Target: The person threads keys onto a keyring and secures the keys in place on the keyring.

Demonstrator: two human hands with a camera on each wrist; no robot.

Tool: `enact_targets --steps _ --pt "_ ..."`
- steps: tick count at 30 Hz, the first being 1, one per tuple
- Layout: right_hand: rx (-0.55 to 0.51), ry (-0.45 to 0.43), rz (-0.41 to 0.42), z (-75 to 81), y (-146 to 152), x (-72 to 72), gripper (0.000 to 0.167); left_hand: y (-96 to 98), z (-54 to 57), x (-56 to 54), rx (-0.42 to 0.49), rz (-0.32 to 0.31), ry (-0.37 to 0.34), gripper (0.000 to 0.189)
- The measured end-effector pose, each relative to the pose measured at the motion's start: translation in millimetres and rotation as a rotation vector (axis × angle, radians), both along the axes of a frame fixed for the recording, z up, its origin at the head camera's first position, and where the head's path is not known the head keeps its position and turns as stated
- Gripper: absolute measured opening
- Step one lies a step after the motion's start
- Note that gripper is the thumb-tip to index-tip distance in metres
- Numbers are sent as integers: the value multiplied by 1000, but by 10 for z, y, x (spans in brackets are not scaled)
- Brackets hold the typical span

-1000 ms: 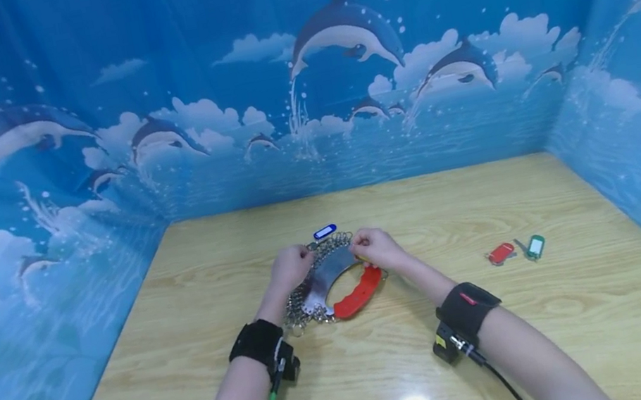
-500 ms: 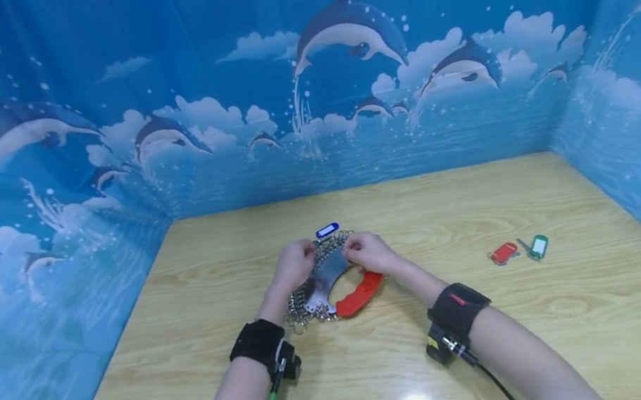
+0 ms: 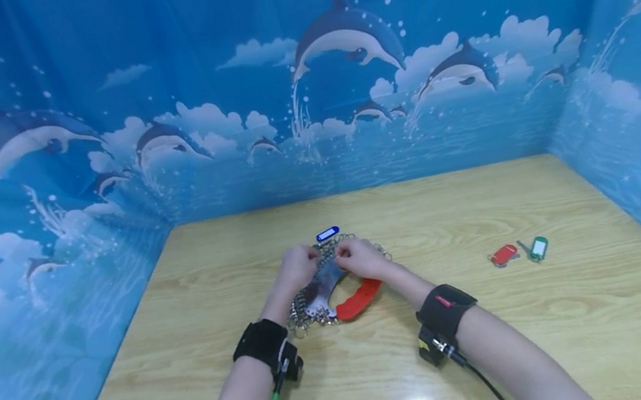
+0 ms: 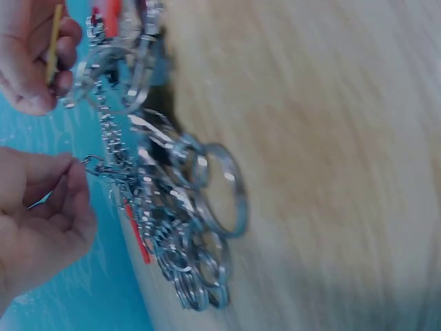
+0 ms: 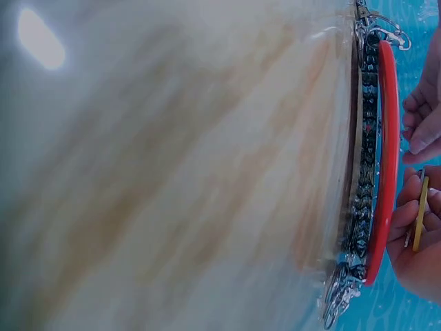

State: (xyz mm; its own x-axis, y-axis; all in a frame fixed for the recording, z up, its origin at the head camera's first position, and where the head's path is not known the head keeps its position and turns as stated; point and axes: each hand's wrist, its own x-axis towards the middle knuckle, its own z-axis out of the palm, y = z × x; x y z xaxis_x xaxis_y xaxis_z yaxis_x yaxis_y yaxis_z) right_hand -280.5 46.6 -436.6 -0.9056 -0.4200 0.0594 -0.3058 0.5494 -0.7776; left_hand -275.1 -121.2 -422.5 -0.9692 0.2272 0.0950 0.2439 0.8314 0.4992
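A large key holder with a curved metal plate, a red grip and several metal rings around its edge lies at the middle of the table. My left hand is over its far left side, and thumb and fingertips pinch a small metal clasp on it. Close by on the right, my right hand holds a thin yellow key tag between curled fingers, above the plate. Any key with that tag is mostly hidden by the fingers.
A blue key tag lies just beyond the key holder. Farther right are a red key tag and a green key tag, both with keys. A blue dolphin-print curtain borders the wooden table.
My right hand has moved left toward my left hand, carrying the yellow key tag and uncovering rings on the key holder's right side. My left hand has barely shifted.
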Motion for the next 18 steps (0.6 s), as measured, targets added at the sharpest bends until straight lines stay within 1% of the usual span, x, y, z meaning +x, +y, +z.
enact_targets --steps 3,6,11,13,18 --pt "36 60 17 0 -34 -10 8 13 25 8 79 36 -79 19" --pt "71 105 28 4 -52 -24 8 27 47 10 113 61 -107 31" --pt "100 128 29 4 -63 -39 8 40 57 22 126 101 -147 30" --pt "109 140 28 5 -65 -43 7 38 59 23 119 101 -143 31" --pt "116 148 42 13 -58 -36 5 30 64 19 91 102 -110 25"
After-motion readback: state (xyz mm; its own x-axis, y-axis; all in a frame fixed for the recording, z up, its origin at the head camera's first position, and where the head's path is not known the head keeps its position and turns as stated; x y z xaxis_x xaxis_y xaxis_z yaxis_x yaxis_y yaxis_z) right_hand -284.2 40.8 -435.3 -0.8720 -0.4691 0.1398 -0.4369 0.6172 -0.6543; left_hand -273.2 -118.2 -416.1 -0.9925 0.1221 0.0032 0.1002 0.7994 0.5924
